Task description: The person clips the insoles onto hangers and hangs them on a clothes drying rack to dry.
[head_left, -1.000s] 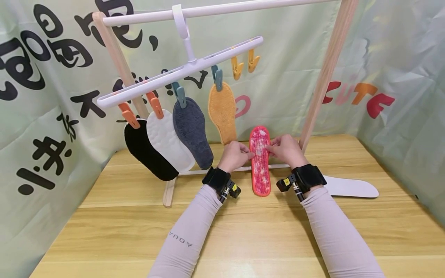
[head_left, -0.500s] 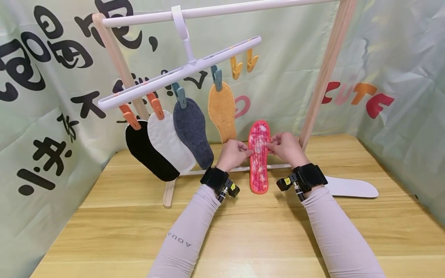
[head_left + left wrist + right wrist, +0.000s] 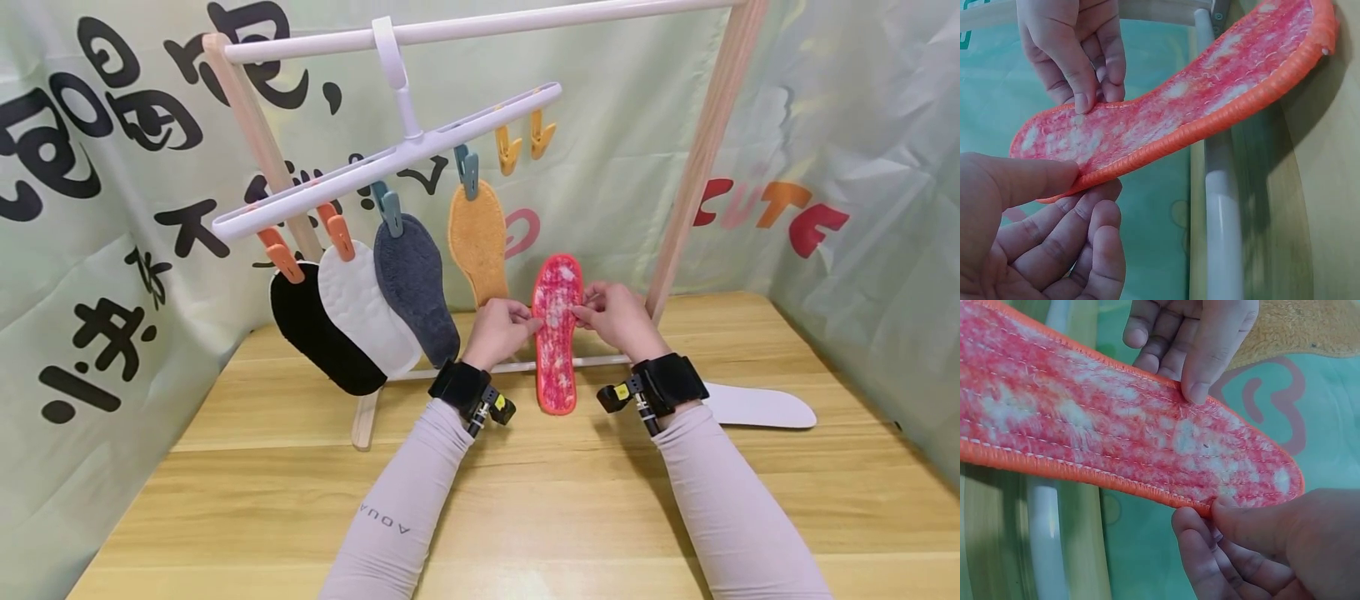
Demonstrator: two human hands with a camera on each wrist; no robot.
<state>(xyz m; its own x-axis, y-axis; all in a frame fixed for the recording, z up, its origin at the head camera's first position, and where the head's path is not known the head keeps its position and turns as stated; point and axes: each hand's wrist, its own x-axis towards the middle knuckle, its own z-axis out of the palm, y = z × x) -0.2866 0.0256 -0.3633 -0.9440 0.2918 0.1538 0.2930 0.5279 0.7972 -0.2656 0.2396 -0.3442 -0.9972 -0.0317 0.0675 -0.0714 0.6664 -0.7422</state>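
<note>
Both hands hold a red-and-white fuzzy insole [image 3: 557, 350] with an orange-red stitched edge, upright in the head view. My left hand [image 3: 498, 332] pinches its left edge, thumb on the fuzzy face and fingers behind. On the opposite edge my right hand [image 3: 617, 318] pinches it the same way, as the right wrist view shows with the insole [image 3: 1116, 419] across it. To the left, a tan insole [image 3: 480, 237], a dark grey one [image 3: 416, 279], a white one [image 3: 367, 304] and a black one [image 3: 318, 333] hang from clips on a white hanger [image 3: 330, 185].
Two yellow clips [image 3: 507, 152] hang with nothing in them at the hanger's right end. The hanger hooks over a white rail [image 3: 525, 23] between wooden posts [image 3: 697, 158]. A white insole [image 3: 761, 406] lies on the wooden table [image 3: 525, 517] at right, beyond the right wrist.
The red insole has risen slightly and shifted a little left in the head view, both hands keeping their pinch on it. The left hand has moved slightly up and left.
</note>
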